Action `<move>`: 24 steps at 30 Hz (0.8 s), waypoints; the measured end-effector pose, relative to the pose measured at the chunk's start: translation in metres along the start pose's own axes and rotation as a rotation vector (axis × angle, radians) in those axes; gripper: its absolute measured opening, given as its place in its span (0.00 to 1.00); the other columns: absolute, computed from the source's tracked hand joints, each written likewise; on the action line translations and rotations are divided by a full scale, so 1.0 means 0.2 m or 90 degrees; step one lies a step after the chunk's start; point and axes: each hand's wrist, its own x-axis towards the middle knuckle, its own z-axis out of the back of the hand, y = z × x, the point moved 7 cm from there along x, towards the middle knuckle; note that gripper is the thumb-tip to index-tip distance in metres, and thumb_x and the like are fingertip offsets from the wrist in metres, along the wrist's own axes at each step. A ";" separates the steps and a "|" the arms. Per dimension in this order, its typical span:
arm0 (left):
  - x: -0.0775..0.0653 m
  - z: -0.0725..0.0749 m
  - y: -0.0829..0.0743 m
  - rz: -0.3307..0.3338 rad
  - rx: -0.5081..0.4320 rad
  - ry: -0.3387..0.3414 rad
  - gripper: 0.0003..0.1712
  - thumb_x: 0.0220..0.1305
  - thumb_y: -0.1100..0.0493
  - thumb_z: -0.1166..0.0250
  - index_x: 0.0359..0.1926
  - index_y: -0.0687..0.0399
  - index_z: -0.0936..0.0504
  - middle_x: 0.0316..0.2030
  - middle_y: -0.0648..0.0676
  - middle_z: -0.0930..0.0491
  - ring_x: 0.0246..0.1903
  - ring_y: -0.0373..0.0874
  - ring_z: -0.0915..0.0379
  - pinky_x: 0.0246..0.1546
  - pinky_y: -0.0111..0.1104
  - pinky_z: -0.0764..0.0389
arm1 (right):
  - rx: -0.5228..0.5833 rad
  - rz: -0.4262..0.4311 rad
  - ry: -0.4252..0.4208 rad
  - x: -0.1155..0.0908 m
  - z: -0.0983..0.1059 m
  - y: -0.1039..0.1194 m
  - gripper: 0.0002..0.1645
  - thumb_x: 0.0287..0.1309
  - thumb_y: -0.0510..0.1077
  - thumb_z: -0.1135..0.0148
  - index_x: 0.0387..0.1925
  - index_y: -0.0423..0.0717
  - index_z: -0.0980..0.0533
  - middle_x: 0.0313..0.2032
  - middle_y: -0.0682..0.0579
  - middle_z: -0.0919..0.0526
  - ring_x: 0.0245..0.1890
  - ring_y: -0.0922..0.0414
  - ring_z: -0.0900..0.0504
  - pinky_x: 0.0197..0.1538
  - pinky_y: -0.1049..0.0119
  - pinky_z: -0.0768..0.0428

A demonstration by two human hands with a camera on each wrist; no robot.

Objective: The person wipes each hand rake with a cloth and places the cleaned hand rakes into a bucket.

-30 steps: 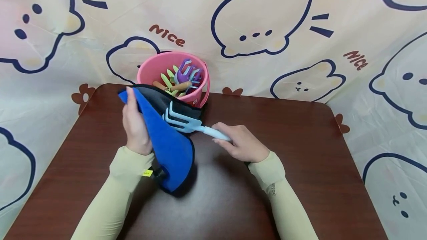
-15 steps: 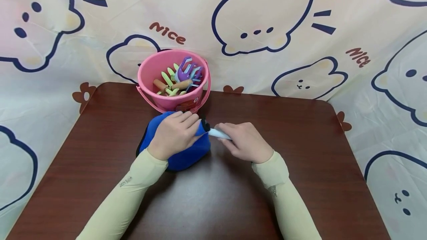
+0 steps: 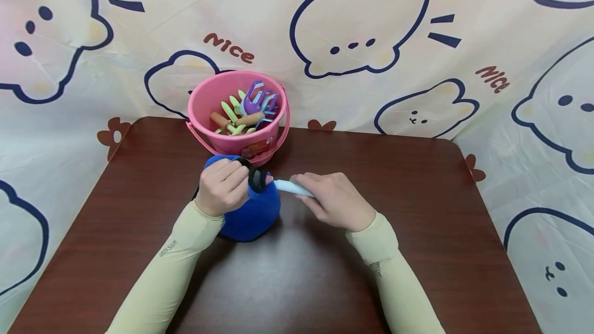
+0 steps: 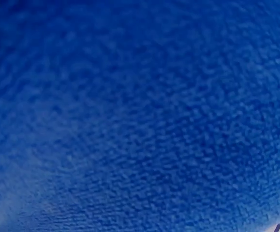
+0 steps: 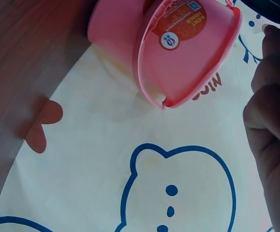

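My left hand (image 3: 219, 187) grips a blue cloth (image 3: 252, 216) with black edging in the head view, its fingers curled over a bunched fold. That fold wraps the head of a light blue hand rake (image 3: 289, 187), whose tines are hidden inside. My right hand (image 3: 336, 201) holds the rake by its handle, just right of the cloth. The lower part of the cloth hangs over the table below my left hand. Blue cloth weave (image 4: 140, 116) fills nearly all of the left wrist view. At the right edge of the right wrist view, the right hand's fingers (image 5: 272, 104) are curled.
Right behind the cloth stands a pink bucket (image 3: 227, 143) holding green, purple, light blue and wooden-handled garden tools (image 3: 246, 112). The brown table (image 3: 394, 179) ends at a wall sheet (image 3: 362, 19) printed with cartoon figures.
One second ago the cloth lay spread over my left hand with the tines against its black side. My left hand has turned over, folded the cloth round the tines and shifted slightly left.
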 end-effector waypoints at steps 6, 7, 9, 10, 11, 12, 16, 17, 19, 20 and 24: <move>-0.01 0.04 0.04 0.069 0.020 -0.113 0.24 0.72 0.52 0.32 0.22 0.64 0.21 0.18 0.59 0.25 0.20 0.52 0.31 0.21 0.42 0.26 | 0.003 -0.006 -0.002 -0.01 0.03 0.00 0.19 0.64 0.44 0.29 0.55 0.46 0.19 0.42 0.53 0.10 0.24 0.64 0.21 0.33 0.77 0.21; -0.02 0.04 0.04 0.084 0.021 -0.128 0.24 0.72 0.50 0.32 0.23 0.64 0.20 0.18 0.60 0.25 0.20 0.53 0.30 0.21 0.43 0.25 | 0.004 -0.007 -0.002 -0.01 0.04 0.00 0.19 0.64 0.44 0.28 0.55 0.46 0.19 0.42 0.52 0.10 0.23 0.64 0.22 0.33 0.77 0.21; -0.02 0.05 0.06 0.118 0.019 -0.153 0.24 0.72 0.49 0.33 0.26 0.65 0.18 0.19 0.61 0.23 0.21 0.54 0.29 0.21 0.45 0.23 | 0.007 -0.009 -0.002 -0.01 0.04 0.00 0.20 0.63 0.45 0.28 0.55 0.46 0.19 0.42 0.52 0.10 0.23 0.64 0.22 0.32 0.77 0.22; -0.03 0.05 0.07 0.136 0.018 -0.167 0.25 0.72 0.48 0.33 0.26 0.65 0.18 0.19 0.62 0.23 0.21 0.55 0.29 0.22 0.45 0.23 | 0.010 -0.008 0.000 -0.01 0.04 0.00 0.20 0.63 0.45 0.28 0.55 0.46 0.19 0.42 0.52 0.10 0.23 0.64 0.23 0.32 0.77 0.22; -0.03 0.06 0.07 0.159 0.010 -0.184 0.25 0.72 0.48 0.33 0.26 0.66 0.18 0.20 0.62 0.22 0.21 0.56 0.29 0.24 0.43 0.21 | 0.013 -0.008 0.001 -0.01 0.04 0.01 0.20 0.63 0.45 0.28 0.55 0.46 0.19 0.42 0.53 0.10 0.23 0.64 0.23 0.31 0.78 0.23; -0.04 0.06 0.08 0.188 0.000 -0.203 0.26 0.72 0.47 0.33 0.26 0.66 0.18 0.20 0.63 0.22 0.21 0.57 0.29 0.27 0.39 0.19 | 0.015 -0.008 0.002 -0.01 0.04 0.01 0.20 0.64 0.45 0.29 0.55 0.46 0.19 0.41 0.53 0.10 0.22 0.64 0.24 0.31 0.78 0.23; -0.06 0.11 0.15 0.349 -0.048 -0.298 0.35 0.70 0.40 0.33 0.25 0.72 0.22 0.21 0.66 0.25 0.22 0.55 0.30 0.41 0.26 0.18 | 0.027 -0.003 0.009 -0.01 0.05 0.01 0.19 0.64 0.46 0.29 0.55 0.46 0.19 0.40 0.54 0.11 0.22 0.65 0.25 0.29 0.77 0.25; -0.08 0.13 0.17 0.404 -0.051 -0.329 0.38 0.68 0.38 0.33 0.26 0.74 0.23 0.21 0.62 0.24 0.22 0.51 0.28 0.43 0.23 0.19 | 0.031 -0.004 0.011 -0.01 0.05 0.01 0.19 0.64 0.46 0.29 0.55 0.46 0.19 0.40 0.54 0.11 0.22 0.65 0.26 0.28 0.77 0.25; -0.12 0.16 0.24 0.522 -0.083 -0.389 0.42 0.65 0.33 0.32 0.23 0.73 0.26 0.19 0.54 0.23 0.21 0.42 0.28 0.38 0.20 0.21 | 0.037 -0.010 0.015 -0.01 0.06 0.00 0.19 0.64 0.46 0.29 0.55 0.46 0.19 0.39 0.54 0.12 0.22 0.65 0.26 0.28 0.76 0.25; -0.14 0.17 0.27 0.579 -0.092 -0.410 0.41 0.64 0.32 0.33 0.22 0.69 0.27 0.19 0.50 0.23 0.21 0.38 0.28 0.35 0.21 0.22 | 0.041 -0.016 0.014 -0.01 0.06 0.00 0.19 0.64 0.46 0.28 0.55 0.46 0.19 0.38 0.55 0.12 0.22 0.65 0.26 0.28 0.75 0.25; -0.22 0.18 0.42 0.783 -0.204 -0.447 0.28 0.77 0.45 0.41 0.19 0.53 0.29 0.16 0.43 0.29 0.16 0.35 0.36 0.23 0.25 0.32 | 0.084 -0.045 0.007 -0.03 0.08 -0.04 0.19 0.64 0.45 0.28 0.54 0.48 0.20 0.37 0.56 0.13 0.24 0.65 0.24 0.31 0.73 0.22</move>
